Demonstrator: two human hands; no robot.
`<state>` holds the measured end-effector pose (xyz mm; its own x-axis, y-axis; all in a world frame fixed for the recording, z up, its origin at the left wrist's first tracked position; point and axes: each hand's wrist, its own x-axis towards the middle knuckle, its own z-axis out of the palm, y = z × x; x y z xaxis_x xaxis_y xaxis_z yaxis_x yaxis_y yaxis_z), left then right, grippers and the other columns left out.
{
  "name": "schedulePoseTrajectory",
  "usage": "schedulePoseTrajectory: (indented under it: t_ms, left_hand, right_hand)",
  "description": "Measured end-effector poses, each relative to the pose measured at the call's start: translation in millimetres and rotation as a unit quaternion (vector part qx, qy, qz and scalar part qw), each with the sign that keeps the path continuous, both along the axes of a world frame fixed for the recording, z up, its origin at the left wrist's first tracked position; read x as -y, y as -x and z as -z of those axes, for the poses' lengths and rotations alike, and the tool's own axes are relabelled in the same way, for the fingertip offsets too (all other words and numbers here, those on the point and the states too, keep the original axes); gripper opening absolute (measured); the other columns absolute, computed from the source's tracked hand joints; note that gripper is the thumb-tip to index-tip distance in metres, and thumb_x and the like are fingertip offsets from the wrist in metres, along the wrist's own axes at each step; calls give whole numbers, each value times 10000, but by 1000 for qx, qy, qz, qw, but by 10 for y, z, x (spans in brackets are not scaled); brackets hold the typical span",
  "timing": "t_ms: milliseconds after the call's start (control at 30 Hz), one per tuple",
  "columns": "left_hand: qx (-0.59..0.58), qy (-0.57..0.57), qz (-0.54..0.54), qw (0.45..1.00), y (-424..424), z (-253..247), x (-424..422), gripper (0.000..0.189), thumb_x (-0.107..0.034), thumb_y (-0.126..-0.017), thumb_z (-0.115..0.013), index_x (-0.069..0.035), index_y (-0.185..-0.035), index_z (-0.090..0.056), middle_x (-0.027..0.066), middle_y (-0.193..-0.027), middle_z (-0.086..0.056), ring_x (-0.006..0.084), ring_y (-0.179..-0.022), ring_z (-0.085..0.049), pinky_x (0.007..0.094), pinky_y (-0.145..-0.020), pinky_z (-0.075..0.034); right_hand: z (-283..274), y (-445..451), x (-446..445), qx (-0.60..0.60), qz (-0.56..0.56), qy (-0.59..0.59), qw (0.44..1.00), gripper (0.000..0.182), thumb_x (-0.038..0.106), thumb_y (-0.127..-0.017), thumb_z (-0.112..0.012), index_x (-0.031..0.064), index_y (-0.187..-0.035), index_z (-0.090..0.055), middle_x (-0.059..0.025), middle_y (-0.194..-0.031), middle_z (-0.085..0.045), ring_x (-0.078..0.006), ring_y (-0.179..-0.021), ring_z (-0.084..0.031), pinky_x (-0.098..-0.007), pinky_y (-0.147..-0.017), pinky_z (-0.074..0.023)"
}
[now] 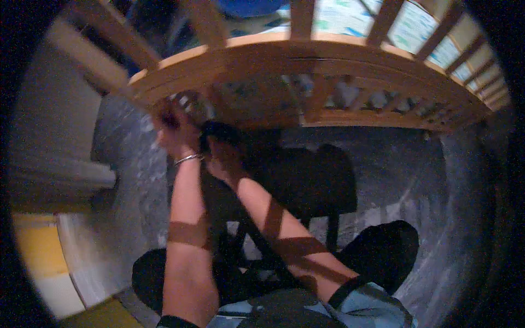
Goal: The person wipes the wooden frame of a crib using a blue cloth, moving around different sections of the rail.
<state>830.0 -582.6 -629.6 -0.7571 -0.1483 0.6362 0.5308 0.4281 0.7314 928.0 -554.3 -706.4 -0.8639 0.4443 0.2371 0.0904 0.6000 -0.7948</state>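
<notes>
My left hand [176, 131], with a silver bracelet at the wrist, reaches up to the underside of a slatted wooden frame [262, 53] at its left end. Beside it on the right, my right hand [223, 158] is at a dark object [219, 133], which seems to be gripped; its kind cannot be told. Both hands are blurred and in shadow, and the left hand's fingers are partly lost against the wood. Small pale shiny spots show just past the left hand.
Below the frame stands a black stool or seat [316, 176] with dark legs. A lower wooden rail [361, 119] runs behind it. Patterned fabric [344, 18] lies beyond the upper slats. A grey furniture panel [53, 110] is at left, above a grey floor [139, 192].
</notes>
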Motion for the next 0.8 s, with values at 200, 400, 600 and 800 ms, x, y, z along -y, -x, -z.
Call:
schedulePoseTrajectory:
  t_ms: [200,400,600,800]
  left_hand:
    - [-46,-3,25,999,9,187,-211,418,-396,-867,-636,-18,-1028,-560,136,-798,-654,262,-713,-617,383,-677,-503]
    - [112,98,129,980,-28,648,-170,413,-416,-900,-564,-8,-959,-590,158,-766,-628,274,-696,-591,402,-655,-487]
    - [-47,119,246,961,-365,1416,-1041,347,-362,-908,-545,-23,-900,-620,166,-775,-636,311,-697,-612,409,-632,-489]
    - [9,160,417,894,-1516,917,-1441,200,-262,-884,-610,-64,-893,-636,161,-744,-639,348,-680,-626,430,-607,-496]
  right_hand:
    - [352,66,-311,17,-54,123,991,437,286,-810,-593,18,-1154,-568,-241,-1078,-622,-405,-956,-604,-468,-853,-476]
    - [65,2,-782,163,-233,-51,957,349,281,-768,-585,11,-973,-666,-227,-998,-657,-374,-927,-625,-440,-808,-496]
    - [407,-625,-1770,278,-382,-160,867,257,224,-745,-610,19,-884,-680,-171,-955,-680,-299,-818,-645,-412,-725,-496]
    - [-1074,-1470,-2419,450,-259,-146,842,322,292,-777,-580,10,-888,-689,-201,-875,-674,-341,-825,-631,-438,-732,-492]
